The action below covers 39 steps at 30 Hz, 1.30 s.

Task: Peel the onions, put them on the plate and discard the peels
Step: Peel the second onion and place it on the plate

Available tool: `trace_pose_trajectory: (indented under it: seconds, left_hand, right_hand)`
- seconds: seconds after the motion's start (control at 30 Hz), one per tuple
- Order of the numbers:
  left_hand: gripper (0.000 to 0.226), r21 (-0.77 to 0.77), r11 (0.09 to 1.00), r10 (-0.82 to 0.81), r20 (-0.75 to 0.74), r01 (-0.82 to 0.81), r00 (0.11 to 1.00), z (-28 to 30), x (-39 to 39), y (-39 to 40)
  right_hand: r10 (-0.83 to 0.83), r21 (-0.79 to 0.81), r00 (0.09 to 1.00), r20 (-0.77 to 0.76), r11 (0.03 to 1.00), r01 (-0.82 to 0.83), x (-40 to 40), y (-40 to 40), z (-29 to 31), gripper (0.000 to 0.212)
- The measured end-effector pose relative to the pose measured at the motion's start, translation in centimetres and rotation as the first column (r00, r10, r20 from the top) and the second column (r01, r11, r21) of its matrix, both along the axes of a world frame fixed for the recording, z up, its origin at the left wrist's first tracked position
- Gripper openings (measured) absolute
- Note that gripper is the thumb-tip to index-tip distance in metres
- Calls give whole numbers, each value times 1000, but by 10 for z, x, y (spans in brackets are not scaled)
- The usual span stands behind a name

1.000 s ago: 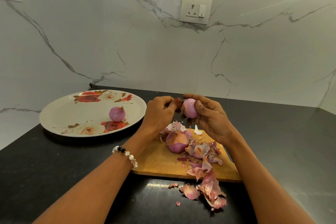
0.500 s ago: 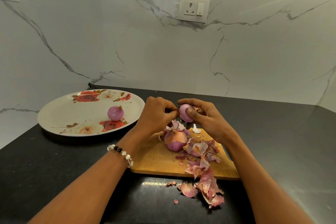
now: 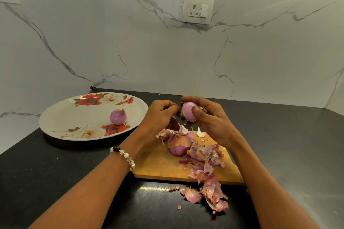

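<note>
My right hand grips a small purple onion above the far end of the wooden cutting board. My left hand has its fingers curled and pinches a strip of peel at the onion's left end. A bigger, partly skinned onion lies on the board. One peeled onion sits on the floral plate at the left. Loose peels cover the board's right side, and more peels spill onto the black counter in front.
The black counter runs to a marble wall behind. A wall socket is mounted above the hands. The plate stands close to the board's left. A beaded bracelet circles my left wrist.
Both hands stayed together above the board with the small onion. The onion turned a little in my right hand, and my left fingers shifted their pinch at its end.
</note>
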State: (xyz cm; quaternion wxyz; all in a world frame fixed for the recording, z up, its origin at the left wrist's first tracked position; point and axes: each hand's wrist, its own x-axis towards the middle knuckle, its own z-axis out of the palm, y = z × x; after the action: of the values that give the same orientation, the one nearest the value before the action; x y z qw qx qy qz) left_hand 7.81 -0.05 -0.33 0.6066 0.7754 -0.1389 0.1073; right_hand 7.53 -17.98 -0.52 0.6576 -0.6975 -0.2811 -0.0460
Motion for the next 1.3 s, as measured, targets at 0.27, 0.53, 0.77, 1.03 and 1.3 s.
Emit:
trace_pose_trajectory:
  seconds: [0.27, 0.53, 0.77, 1.03, 1.3]
  left_hand:
    - [19, -58, 998, -28, 85, 33, 996, 5, -8, 0]
    - [11, 193, 981, -20, 132, -5, 991, 3, -2, 8]
    - [8, 401, 916, -72, 230, -27, 970, 0, 0, 14]
    - [2, 270, 963, -64, 148, 22, 987, -4, 3, 10]
    - [11, 1, 996, -93, -22, 93, 995, 1, 3, 6]
  right_hand:
    - [-12, 37, 1000, -4, 999, 12, 2, -3, 2, 31]
    - [-36, -178, 998, 52, 983, 45, 1, -6, 0, 29]
    - [32, -281, 993, 112, 960, 1, 0, -1, -2, 29]
    - [63, -197, 993, 103, 980, -42, -1, -1, -2, 33]
    - [224, 466, 967, -119, 873, -145, -1, -1, 5, 42]
